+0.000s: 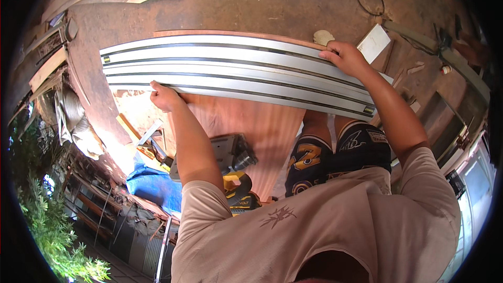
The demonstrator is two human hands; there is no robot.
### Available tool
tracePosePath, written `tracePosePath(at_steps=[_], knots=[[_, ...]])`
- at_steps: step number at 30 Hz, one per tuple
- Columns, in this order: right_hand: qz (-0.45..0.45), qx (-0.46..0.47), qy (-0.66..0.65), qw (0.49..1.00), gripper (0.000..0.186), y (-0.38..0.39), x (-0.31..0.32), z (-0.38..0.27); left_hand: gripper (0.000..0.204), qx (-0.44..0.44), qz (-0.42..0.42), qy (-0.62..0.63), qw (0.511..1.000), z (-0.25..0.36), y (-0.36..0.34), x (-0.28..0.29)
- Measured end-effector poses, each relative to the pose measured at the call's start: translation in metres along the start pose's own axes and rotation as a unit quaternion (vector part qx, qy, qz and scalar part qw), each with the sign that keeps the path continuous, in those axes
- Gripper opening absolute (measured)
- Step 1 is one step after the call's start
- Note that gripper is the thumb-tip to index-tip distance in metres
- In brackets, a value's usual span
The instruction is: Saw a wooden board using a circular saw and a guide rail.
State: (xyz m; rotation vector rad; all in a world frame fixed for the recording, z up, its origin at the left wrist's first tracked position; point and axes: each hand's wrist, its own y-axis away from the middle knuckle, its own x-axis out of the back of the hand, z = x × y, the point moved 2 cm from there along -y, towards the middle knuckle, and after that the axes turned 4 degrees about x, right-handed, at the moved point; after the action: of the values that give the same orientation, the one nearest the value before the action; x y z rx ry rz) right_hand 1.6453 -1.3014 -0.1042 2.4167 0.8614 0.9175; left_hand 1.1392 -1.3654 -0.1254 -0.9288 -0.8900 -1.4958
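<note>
A long silver aluminium guide rail (236,65) with dark strips lies across a reddish plywood sheet (236,120). My left hand (163,95) grips the rail's near edge toward its left end, fingers curled. My right hand (340,56) grips the far edge toward the right end. Below the rail, a yellow and black power saw (236,188) with a dark base sits on the plywood, partly hidden by my left arm and shirt.
Around the brown work surface (236,5) are timber offcuts (47,68), black cords (374,0), a pale board (373,42) and a blue tarp (152,186). My legs stand close at the plywood's near right. Green foliage (57,246) shows at lower left.
</note>
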Motion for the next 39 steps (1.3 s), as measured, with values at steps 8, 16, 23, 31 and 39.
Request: tracePosePath(at_steps=[8, 16, 23, 31, 39], knots=[[0.009, 0.007, -0.013, 1.000, 0.031, -0.001, -0.002, 0.002, 0.061, -0.008, 0.011, -0.014, 1.000, -0.003, -0.003, -0.002], [0.014, 0.021, 0.016, 1.000, 0.033, 0.000, -0.002, 0.006, 0.064, -0.014, 0.015, -0.029, 0.999, -0.008, -0.008, -0.005], [0.027, 0.009, -0.005, 1.000, 0.034, 0.004, -0.005, 0.008, 0.063, -0.041, 0.014, -0.010, 0.999, -0.006, -0.008, -0.004], [0.017, 0.023, 0.007, 1.000, 0.038, 0.002, -0.003, 0.011, 0.062, -0.013, -0.015, 0.005, 1.000, -0.006, -0.007, -0.005], [0.009, 0.029, -0.014, 0.999, 0.039, 0.000, 0.000, 0.011, 0.062, -0.010, -0.012, 0.002, 1.000, -0.003, -0.005, -0.003]])
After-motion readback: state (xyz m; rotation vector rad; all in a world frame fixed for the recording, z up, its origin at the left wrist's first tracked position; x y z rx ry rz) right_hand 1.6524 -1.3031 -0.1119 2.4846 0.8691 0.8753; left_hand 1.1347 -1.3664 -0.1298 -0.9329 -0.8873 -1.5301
